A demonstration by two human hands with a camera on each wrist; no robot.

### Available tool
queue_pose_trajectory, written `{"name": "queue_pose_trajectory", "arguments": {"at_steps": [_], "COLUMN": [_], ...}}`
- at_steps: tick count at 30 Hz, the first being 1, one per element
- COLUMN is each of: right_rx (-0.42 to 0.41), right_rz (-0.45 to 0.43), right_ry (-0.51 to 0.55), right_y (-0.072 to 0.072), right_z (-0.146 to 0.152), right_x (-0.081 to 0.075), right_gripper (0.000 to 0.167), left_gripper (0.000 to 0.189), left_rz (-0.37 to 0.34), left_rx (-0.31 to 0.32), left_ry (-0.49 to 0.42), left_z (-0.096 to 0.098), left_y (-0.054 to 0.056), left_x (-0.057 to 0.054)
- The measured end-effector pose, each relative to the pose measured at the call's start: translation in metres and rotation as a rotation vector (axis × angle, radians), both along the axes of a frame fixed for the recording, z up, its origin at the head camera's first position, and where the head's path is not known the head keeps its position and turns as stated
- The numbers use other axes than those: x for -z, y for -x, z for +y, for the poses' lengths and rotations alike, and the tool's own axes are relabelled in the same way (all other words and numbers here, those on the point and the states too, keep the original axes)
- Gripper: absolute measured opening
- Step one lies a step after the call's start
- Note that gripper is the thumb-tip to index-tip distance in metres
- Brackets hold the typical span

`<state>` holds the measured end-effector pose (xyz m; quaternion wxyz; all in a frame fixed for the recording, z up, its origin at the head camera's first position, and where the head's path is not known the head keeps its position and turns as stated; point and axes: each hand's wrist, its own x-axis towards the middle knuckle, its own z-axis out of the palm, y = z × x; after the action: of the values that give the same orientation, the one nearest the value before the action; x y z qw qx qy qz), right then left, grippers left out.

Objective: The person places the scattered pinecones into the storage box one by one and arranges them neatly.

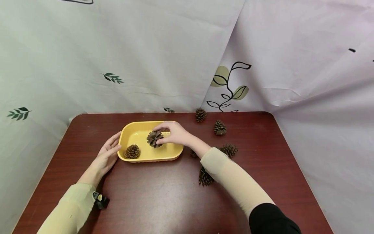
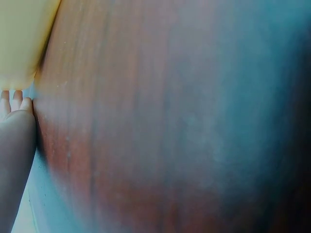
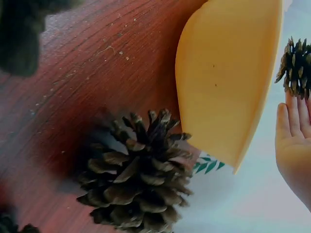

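A yellow rectangular tray sits on the table, with one pine cone lying in its near left corner. My right hand pinches another pine cone between thumb and fingers, over the middle of the tray. In the right wrist view that held pine cone shows at the fingertips, beyond the tray's wall. At the tray's left end my left hand touches the rim with fairly straight fingers. The left wrist view shows its fingers against the tray's outer side.
Right of the tray, loose pine cones lie on the dark red-brown table: one at the back edge, one upright, and others partly behind my right forearm. A patterned white cloth hangs behind the table.
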<state>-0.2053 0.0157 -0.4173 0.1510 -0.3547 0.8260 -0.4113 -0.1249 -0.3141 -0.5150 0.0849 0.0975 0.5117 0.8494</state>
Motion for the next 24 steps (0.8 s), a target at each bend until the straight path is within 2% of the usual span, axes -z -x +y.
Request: {"name": "queue_pose_trajectory", "arguments": {"at_steps": [9,16,24], "right_rx": [-0.118,-0.143,-0.154], "right_rz": [-0.029,-0.025,-0.075], "right_ry": [-0.074,-0.141,-0.151], "right_y": [-0.001,-0.001,-0.002], "right_z": [-0.024,-0.039,-0.049], "right_x": [-0.004,0.006,0.02], "right_gripper": [0.052,0.053,0.053], "left_gripper": [0.055,0.055,0.055], "left_rz": [0.007,0.005,0.001], "left_rx": [0.003,0.004,0.0], "left_ry": [-0.011,-0.008,0.01], "left_z": [0.0,0.001,0.0], "left_y": [0.0,-0.001,-0.001], "left_x": [0.0,-0.003,-0.002]}}
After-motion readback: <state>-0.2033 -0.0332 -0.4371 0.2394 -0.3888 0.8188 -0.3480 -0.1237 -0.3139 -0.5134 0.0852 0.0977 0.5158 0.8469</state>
